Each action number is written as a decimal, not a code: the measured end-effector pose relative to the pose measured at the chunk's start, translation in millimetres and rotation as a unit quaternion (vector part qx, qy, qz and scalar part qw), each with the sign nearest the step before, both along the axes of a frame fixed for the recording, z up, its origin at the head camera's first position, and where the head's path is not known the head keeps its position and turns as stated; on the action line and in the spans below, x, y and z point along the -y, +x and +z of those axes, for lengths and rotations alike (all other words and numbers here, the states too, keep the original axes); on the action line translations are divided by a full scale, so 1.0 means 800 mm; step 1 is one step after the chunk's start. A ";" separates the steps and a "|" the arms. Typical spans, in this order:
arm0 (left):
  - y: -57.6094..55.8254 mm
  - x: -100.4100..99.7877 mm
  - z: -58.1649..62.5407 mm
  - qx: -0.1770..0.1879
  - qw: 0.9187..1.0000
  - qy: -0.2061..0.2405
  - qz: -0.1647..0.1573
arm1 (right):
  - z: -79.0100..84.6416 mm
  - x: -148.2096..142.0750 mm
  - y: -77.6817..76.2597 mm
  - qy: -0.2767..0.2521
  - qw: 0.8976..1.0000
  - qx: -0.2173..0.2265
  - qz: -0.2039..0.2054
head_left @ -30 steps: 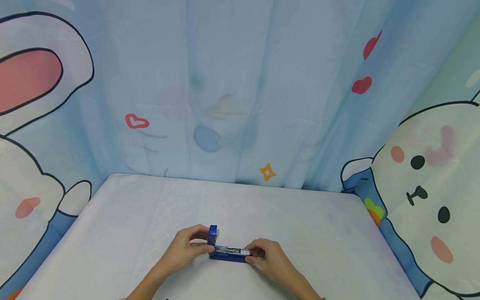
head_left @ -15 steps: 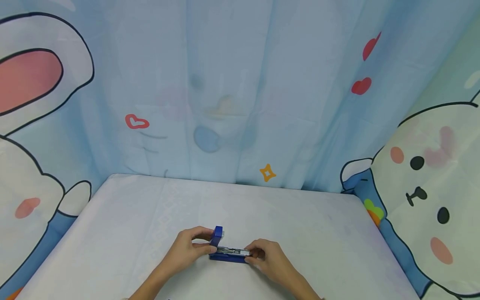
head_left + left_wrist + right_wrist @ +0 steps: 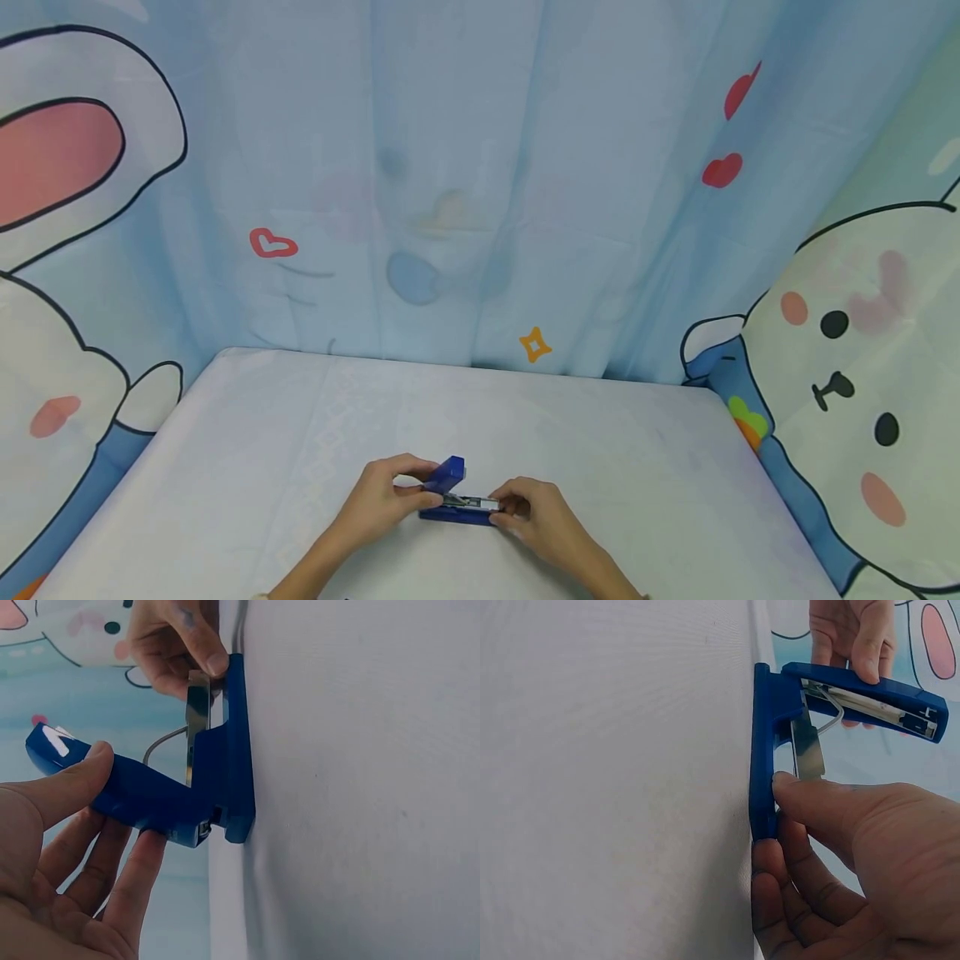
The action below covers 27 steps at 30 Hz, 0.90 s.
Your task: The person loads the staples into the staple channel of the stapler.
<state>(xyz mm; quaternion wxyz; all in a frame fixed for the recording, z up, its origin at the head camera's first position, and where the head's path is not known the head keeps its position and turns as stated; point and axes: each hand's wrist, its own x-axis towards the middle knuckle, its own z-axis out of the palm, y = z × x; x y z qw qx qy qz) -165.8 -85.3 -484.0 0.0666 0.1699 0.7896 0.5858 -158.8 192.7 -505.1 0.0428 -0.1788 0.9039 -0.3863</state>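
Observation:
A blue stapler (image 3: 456, 517) lies on the white table with its top cover (image 3: 142, 787) swung up from the base. My left hand (image 3: 386, 500) pinches that cover between thumb and fingers, near its hinge end. The right hand (image 3: 536, 512) grips the front end of the base, thumb on top and fingers beneath, as the right wrist view shows. Between cover and base, the metal staple magazine (image 3: 807, 746) is exposed. A thin bent metal rod (image 3: 161, 741) links it to the raised cover. Whether staples lie inside I cannot tell.
A white cloth covers the table (image 3: 337, 417). Behind it hangs a light blue curtain (image 3: 465, 167) printed with hearts and cartoon animals, which also runs along both sides.
My left hand has tipped the stapler's cover from nearly upright over to the right, lowering it toward the magazine. The right hand and the base have stayed in place.

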 end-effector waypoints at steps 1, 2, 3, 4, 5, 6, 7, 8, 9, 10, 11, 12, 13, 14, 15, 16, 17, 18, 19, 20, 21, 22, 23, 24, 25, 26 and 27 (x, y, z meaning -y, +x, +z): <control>0.000 -0.001 0.000 -0.001 1.000 -0.003 0.001 | 0.000 0.000 0.000 0.000 1.000 0.000 0.001; 0.001 -0.003 0.000 -0.002 1.000 -0.007 0.003 | 0.000 0.000 0.000 0.000 1.000 0.000 0.001; 0.001 -0.004 0.000 -0.003 1.000 -0.010 0.004 | 0.000 0.000 -0.001 0.001 1.000 0.000 0.001; 0.001 -0.006 -0.001 -0.003 1.000 -0.012 0.003 | 0.000 0.000 0.000 0.002 1.000 -0.001 0.002; 0.001 -0.007 -0.002 -0.002 1.000 -0.015 0.003 | 0.000 0.000 0.000 0.002 1.000 -0.001 0.003; 0.002 -0.008 -0.002 -0.001 1.000 -0.017 0.003 | 0.000 0.000 0.000 0.003 1.000 -0.001 0.004; 0.002 -0.009 -0.003 -0.002 1.000 -0.020 0.003 | 0.000 -0.001 0.000 0.004 1.000 0.000 0.005; 0.002 -0.010 -0.003 -0.004 1.000 -0.023 0.003 | 0.000 -0.001 0.000 0.004 1.000 0.001 0.006; 0.002 -0.011 -0.004 -0.006 1.000 -0.025 0.002 | 0.000 -0.001 0.000 0.004 1.000 0.002 0.006; 0.002 -0.012 -0.004 -0.009 1.000 -0.029 0.003 | 0.000 -0.001 0.000 0.005 1.000 0.002 0.006; 0.002 -0.013 -0.004 -0.012 0.999 -0.032 0.004 | 0.000 -0.001 0.000 0.004 1.000 0.002 0.006; 0.002 -0.014 -0.004 -0.017 0.999 -0.037 0.006 | 0.000 0.000 0.000 0.004 1.000 0.002 0.005; 0.002 -0.014 -0.005 -0.022 0.999 -0.041 0.008 | 0.000 0.000 0.000 0.004 1.000 0.002 0.004; 0.002 -0.015 -0.005 -0.025 0.999 -0.044 0.009 | 0.000 0.000 0.001 0.003 1.000 0.001 0.003; 0.002 -0.016 -0.006 -0.029 0.998 -0.048 0.010 | 0.000 0.000 0.001 0.003 1.000 0.002 0.002; 0.002 -0.017 -0.007 -0.032 0.998 -0.052 0.012 | -0.001 0.000 0.001 0.002 1.000 0.003 0.001; 0.001 -0.018 -0.008 -0.036 0.998 -0.057 0.013 | -0.001 0.000 0.001 0.002 1.000 0.004 0.000; 0.001 -0.019 -0.009 -0.039 0.997 -0.061 0.014 | -0.001 0.000 0.001 0.002 1.000 0.006 0.000; 0.001 -0.020 -0.009 -0.042 0.997 -0.065 0.016 | -0.001 0.000 0.001 0.000 1.000 0.008 -0.001; 0.001 -0.020 -0.010 -0.044 0.997 -0.069 0.017 | -0.001 -0.001 0.001 0.000 1.000 0.009 -0.001; 0.001 -0.021 -0.010 -0.046 0.996 -0.072 0.017 | -0.001 -0.001 0.001 0.000 1.000 0.011 -0.001; 0.002 -0.021 -0.009 -0.048 0.996 -0.075 0.017 | -0.001 -0.001 0.000 0.000 1.000 0.012 -0.002; 0.002 -0.022 -0.009 -0.050 0.996 -0.078 0.017 | -0.001 -0.001 0.001 0.000 1.000 0.011 -0.002; 0.002 -0.022 -0.008 -0.052 0.995 -0.081 0.017 | -0.001 -0.001 0.001 0.001 1.000 0.011 -0.002; 0.002 -0.023 -0.007 -0.053 0.995 -0.085 0.017 | -0.001 -0.001 0.000 0.001 1.000 0.011 -0.001; 0.002 -0.023 -0.007 -0.054 0.994 -0.089 0.017 | -0.001 -0.001 0.000 0.003 1.000 0.010 -0.001; 0.002 -0.024 -0.006 -0.055 0.994 -0.096 0.017 | -0.001 -0.001 0.000 0.003 1.000 0.009 0.000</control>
